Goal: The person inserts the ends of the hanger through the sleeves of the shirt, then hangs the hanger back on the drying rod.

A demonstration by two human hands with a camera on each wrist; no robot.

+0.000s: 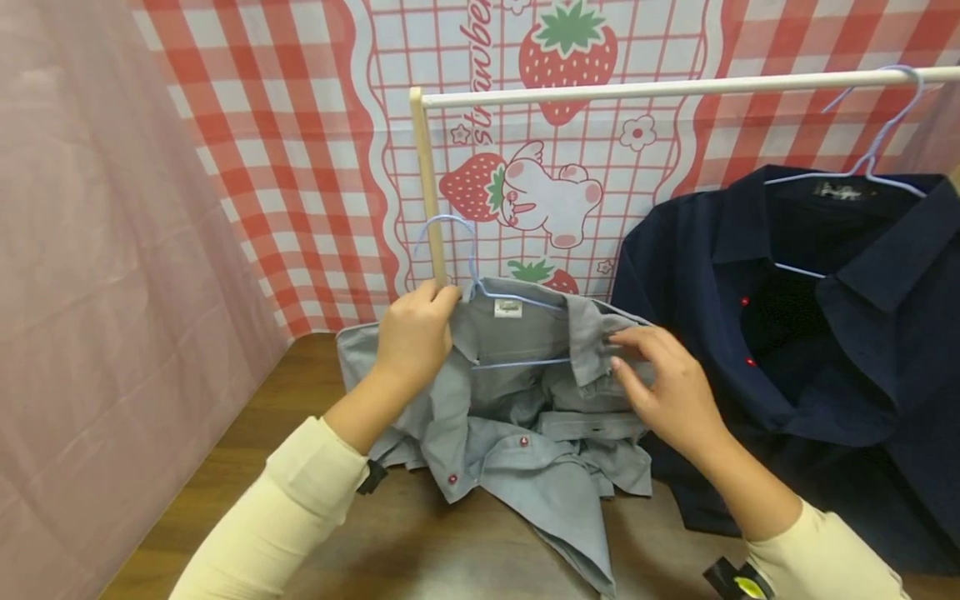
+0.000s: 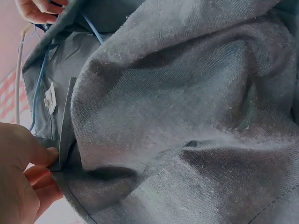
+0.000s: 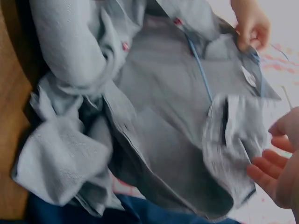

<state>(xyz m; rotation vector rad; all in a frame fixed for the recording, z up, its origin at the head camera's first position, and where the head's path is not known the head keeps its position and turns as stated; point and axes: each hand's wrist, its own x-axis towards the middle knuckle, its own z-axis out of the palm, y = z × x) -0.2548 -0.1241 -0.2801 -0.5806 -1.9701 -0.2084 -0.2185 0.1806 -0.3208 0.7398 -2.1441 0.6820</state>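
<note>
A grey button-up shirt [image 1: 442,400] hangs loosely on a light blue wire hanger [image 1: 525,363], its collar spread and its front open. My left hand [image 1: 416,333] pinches the shirt by the collar and shoulder near the hanger's hook; in the left wrist view its thumb [image 2: 44,154] lies over the cloth. On the other side, my right hand [image 1: 667,387] is at the right collar flap, fingers extended and parted. The right wrist view shows those fingers [image 3: 271,168] beside the cloth without closing on it. The hanger's right arm is partly hidden under the shirt.
A white rod [image 1: 637,88] on a wooden post [image 1: 427,167] runs across the back. From it, at right, a navy shirt [image 1: 675,250] hangs on another hanger [image 1: 870,162]. Behind is a strawberry-print checked cloth [image 1: 262,125]; pink fabric [image 1: 97,292] drapes left. A wooden tabletop [image 1: 300,550] lies below.
</note>
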